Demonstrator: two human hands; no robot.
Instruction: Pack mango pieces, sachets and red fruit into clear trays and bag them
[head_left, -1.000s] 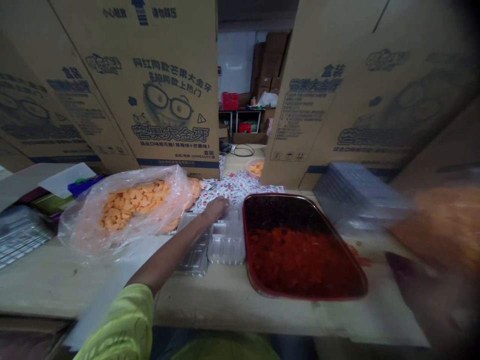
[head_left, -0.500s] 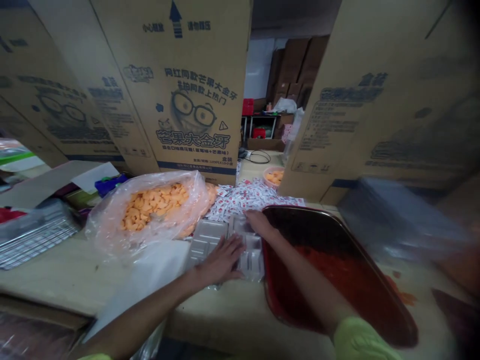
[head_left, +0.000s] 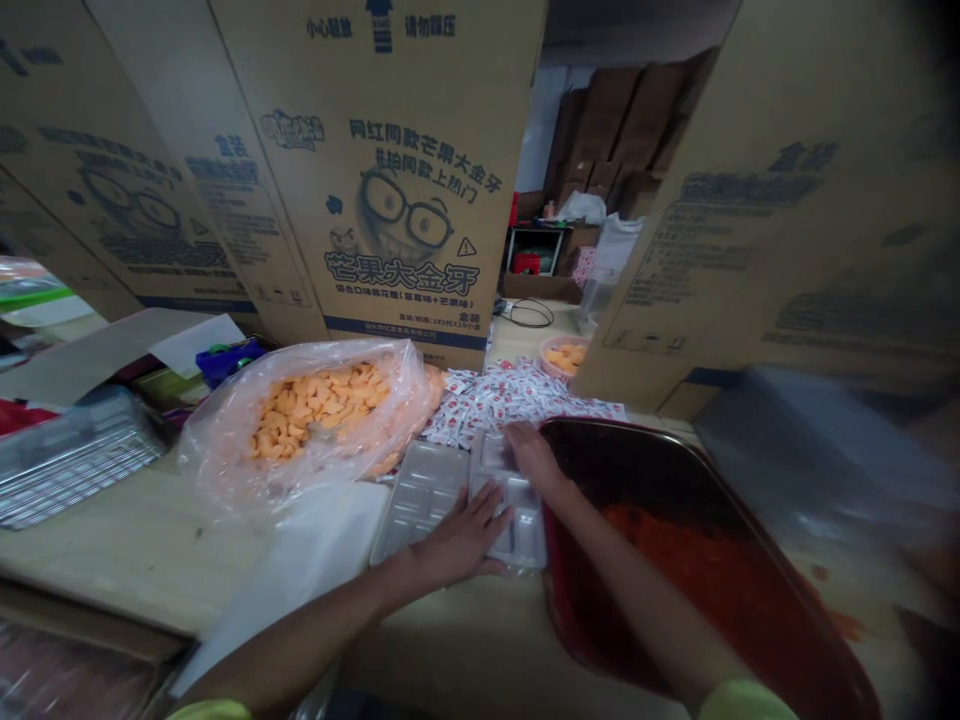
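Two clear plastic trays with moulded compartments lie side by side on the table, the left tray (head_left: 424, 490) and the right tray (head_left: 529, 520). My left hand (head_left: 469, 535) rests palm down with fingers spread, across the right tray's near left part and the edge of the left one. At the far end of the right tray, my right hand (head_left: 534, 458) has its fingers bent over the corner, gripping it; the fingertips are partly hidden.
A clear bag (head_left: 217, 435) of orange candy pieces stands left, small white packets (head_left: 510, 390) lie behind the trays, and a deep dark red tub (head_left: 559, 600) with reddish contents sits right. Large cardboard boxes (head_left: 420, 290) wall the back. A wire rack (head_left: 90, 470) is far left.
The view has shifted, so everything sits slightly further right. My left hand lies a little more over the right tray; my right hand stays at its far end.
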